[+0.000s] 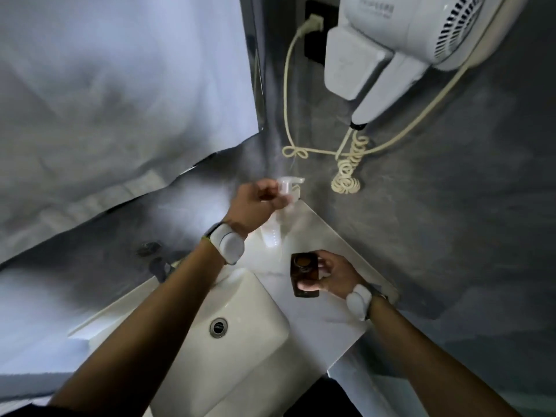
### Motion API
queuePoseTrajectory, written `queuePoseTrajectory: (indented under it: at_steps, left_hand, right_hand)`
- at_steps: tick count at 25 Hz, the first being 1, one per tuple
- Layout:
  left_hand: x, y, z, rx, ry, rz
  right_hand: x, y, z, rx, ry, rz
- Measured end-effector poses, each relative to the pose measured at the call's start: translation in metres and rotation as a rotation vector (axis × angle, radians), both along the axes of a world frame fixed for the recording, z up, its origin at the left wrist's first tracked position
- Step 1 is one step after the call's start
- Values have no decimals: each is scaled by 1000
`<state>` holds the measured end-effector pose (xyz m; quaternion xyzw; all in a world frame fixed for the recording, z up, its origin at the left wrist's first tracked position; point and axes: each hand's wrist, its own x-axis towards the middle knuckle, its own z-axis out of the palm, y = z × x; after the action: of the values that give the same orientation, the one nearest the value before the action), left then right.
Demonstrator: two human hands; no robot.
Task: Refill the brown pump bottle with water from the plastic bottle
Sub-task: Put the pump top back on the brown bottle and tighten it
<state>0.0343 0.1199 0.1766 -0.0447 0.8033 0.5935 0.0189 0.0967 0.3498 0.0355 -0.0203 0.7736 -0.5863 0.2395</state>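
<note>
The brown pump bottle (304, 278) stands on the white counter (331, 314) to the right of the sink, its neck open and its pump off. My right hand (334, 275) is wrapped around its right side. Farther back near the wall corner, my left hand (258, 203) is raised and pinches the white pump head (289, 184). Just below that hand a clear plastic bottle (270, 236) sits on the counter, partly hidden by my wrist. The image is blurred there, so I cannot tell whether the pump's tube hangs in front of it.
A white sink basin (258, 311) with a metal drain (218, 327) lies to the left of the brown bottle. A dark faucet (158, 264) is behind it. A wall-mounted hair dryer (400, 46) with a coiled cord (349, 170) hangs over the counter's back corner.
</note>
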Motion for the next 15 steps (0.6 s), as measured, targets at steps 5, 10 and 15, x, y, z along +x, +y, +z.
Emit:
queuePoseTrajectory:
  at_steps: [5,10,15]
  left_hand:
    - [15,-8,56,79,152,-24]
    - [34,-15,84,69,241,-68]
    - [54,-25,89,87,269,-45]
  right_hand:
    - [-6,-29,28,-41,35,4]
    - [-13,-50,60,-97,128,21]
    - [-22,-68,91,-127,209,9]
